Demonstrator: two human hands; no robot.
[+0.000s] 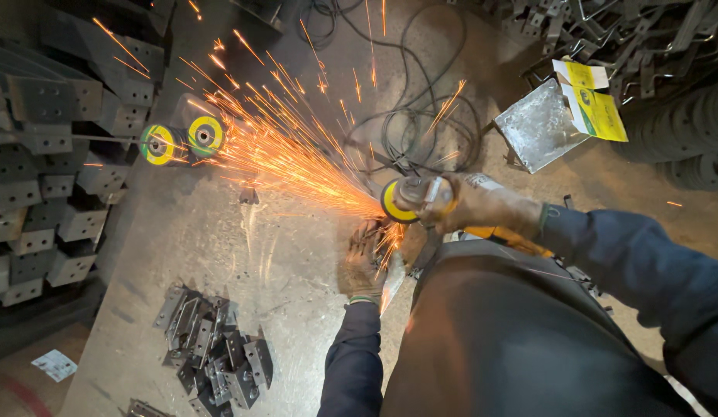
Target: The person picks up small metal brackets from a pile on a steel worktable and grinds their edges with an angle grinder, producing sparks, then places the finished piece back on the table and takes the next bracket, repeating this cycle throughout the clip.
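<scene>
Head view: we are mid-grind; sparks fly toward ten o'clock
Right hand (482, 205): wrapped round the angle grinder (421, 199)
Left hand (363, 266): pressing down the metal piece (390, 274) at the steel table's (220, 247) six o'clock
Next: we judge steady pressure is needed

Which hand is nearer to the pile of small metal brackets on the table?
The left hand is nearer; the pile of brackets lies below and to its left. The right hand, holding the angle grinder, is farther, up and to the right.
</scene>
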